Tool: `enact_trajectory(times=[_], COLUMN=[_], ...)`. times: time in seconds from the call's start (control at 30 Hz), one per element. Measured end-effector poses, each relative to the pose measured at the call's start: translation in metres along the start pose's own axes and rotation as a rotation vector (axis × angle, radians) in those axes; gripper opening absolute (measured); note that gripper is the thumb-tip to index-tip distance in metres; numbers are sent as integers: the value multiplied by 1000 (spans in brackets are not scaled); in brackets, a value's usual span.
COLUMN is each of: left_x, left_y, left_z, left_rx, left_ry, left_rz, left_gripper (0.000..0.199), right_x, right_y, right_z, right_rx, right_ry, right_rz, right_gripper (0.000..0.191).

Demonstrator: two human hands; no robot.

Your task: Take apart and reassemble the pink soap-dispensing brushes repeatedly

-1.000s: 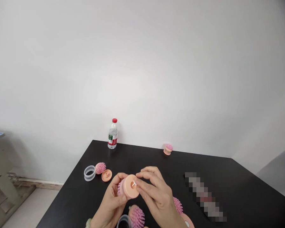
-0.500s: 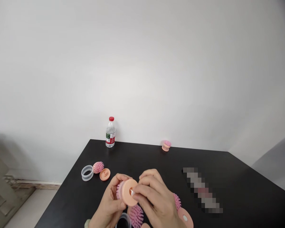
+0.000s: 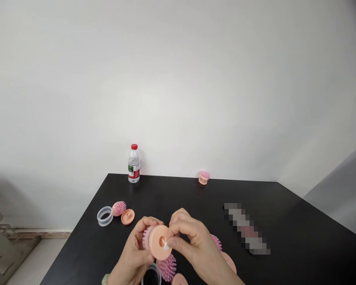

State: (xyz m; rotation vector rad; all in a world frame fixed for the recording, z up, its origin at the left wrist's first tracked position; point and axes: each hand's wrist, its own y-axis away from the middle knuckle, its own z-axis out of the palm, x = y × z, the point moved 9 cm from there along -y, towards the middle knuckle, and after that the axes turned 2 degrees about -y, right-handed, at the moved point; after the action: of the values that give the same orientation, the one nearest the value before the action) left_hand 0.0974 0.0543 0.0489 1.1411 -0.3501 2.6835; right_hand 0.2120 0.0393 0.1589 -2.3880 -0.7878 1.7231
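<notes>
While the left hand (image 3: pixel 136 249) gripped the brush (image 3: pixel 156 251) above the near left counter (image 3: pixel 86 257) and the right hand (image 3: pixel 191 241) pinched the white piece (image 3: pixel 166 245), a weak pinch might have let it drop.

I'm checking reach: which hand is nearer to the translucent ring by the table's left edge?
Left. The left hand, holding a pink-bristled piece, is right of the translucent ring and nearer the camera; the right hand is farther right, on that piece's other side.

Hands (image 3: pixel 135 247) hold a peach bristled brush (image 3: pixel 156 250) and small white piece (image 3: pixel 166 246).
</notes>
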Motion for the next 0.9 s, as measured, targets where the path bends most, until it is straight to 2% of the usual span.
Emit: enact_trajectory(times=[0.27, 0.4, 0.7, 0.8, 0.9], left_x=[-2, -2, 1, 1, 2], left_y=[-2, -3, -1, -1, -1], left_z=[-2, -5, -6, -3, -1], left_rx=[-25, -15, 13, 9, -1], left_ry=[-22, -55, -139, -115, -100], left_rz=[13, 25, 37, 23, 11], left_gripper=[57, 56, 57, 58, 58], right_x=[1, 3, 9, 12, 17], right_y=[-1, -1, 1, 1, 0], right_z=[2, 2, -6, -3, 1], right_rx=[-45, -32, 114, 91, 46], right_ry=[-6, 51, 162, 144, 2], right_rz=[63, 91, 120, 123, 132], right_gripper=[23, 26, 30, 26, 17])
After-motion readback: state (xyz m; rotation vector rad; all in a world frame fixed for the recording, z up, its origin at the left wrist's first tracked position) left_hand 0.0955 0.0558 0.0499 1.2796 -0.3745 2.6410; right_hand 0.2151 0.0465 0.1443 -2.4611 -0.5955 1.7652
